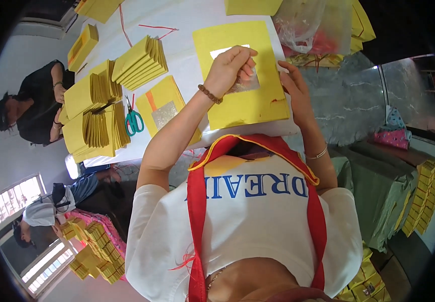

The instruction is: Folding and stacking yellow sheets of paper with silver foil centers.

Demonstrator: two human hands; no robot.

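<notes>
My left hand [230, 68] pinches the thin, floppy foil square [245, 84] on the yellow sheet [242, 108]; right hand [293, 80] presses flat beside it, holding nothing.

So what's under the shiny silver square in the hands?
Under the shiny silver foil square lies a large yellow paper sheet on the white table. The left hand covers part of the square.

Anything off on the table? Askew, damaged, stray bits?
Minor only: loose red strings lie scattered on the white table, and the yellow sheet under the left hand and right hand has a small red mark near its right edge.
</notes>
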